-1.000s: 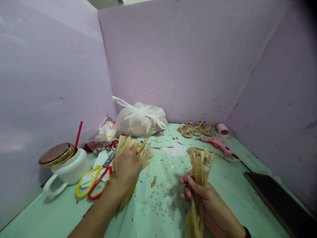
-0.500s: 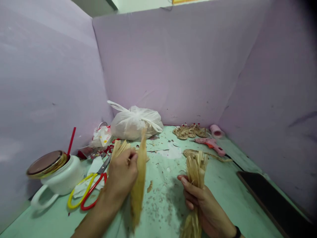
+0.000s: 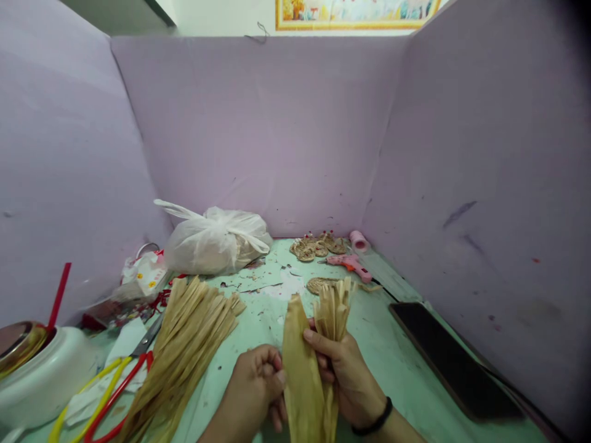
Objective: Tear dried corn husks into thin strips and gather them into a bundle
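Observation:
My right hand point(image 3: 344, 363) is closed around a bundle of dried corn husk strips point(image 3: 333, 307). Its thumb also presses a broad, pale yellow corn husk point(image 3: 298, 351) against that bundle. At the left edge of this husk is my left hand point(image 3: 258, 381), fingers curled and thumb against the edge in a pinch. A larger pile of husk strips point(image 3: 189, 338) lies on the table to the left, partly over scissors point(image 3: 108, 394) with one yellow and one red handle.
A white mug point(image 3: 55, 369) stands at the left edge. Behind are a tied white plastic bag point(image 3: 217, 240), woven straw pieces point(image 3: 318, 246), a pink glue gun point(image 3: 348, 264) and a pink roll point(image 3: 359, 241). A black phone point(image 3: 452, 360) lies at right. Lilac panels point(image 3: 258, 135) enclose the table.
My left hand has moved right, away from the pile of strips, bringing the broad husk to my right hand. The right hand now grips it beside the bundle. The view has turned right.

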Motion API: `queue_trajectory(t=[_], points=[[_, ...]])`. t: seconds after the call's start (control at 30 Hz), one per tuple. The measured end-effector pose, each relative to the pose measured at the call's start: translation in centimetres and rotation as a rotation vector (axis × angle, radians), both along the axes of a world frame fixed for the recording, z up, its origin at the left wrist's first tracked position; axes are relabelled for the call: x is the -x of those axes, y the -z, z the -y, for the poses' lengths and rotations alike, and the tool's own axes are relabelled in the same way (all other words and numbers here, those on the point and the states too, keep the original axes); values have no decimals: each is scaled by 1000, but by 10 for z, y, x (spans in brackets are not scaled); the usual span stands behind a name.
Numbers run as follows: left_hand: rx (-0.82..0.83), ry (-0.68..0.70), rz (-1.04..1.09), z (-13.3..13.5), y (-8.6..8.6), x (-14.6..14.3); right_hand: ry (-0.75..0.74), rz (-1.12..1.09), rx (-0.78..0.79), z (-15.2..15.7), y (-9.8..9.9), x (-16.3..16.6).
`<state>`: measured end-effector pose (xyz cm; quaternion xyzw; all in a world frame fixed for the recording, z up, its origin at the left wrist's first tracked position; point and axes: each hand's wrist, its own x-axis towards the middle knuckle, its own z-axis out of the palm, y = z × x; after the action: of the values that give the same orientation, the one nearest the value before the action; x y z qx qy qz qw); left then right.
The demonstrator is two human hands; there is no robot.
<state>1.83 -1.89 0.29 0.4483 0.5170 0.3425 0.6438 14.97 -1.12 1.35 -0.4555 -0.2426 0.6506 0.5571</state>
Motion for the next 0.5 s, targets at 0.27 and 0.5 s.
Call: queue_trajectory(t=[0.27,0.5], points=[[126,107,-52,-6,5,6,-84,32,-8,4,-1,4],[-209,-93,47,-13,-22,19,-223,156,-31,9,-3,10]])
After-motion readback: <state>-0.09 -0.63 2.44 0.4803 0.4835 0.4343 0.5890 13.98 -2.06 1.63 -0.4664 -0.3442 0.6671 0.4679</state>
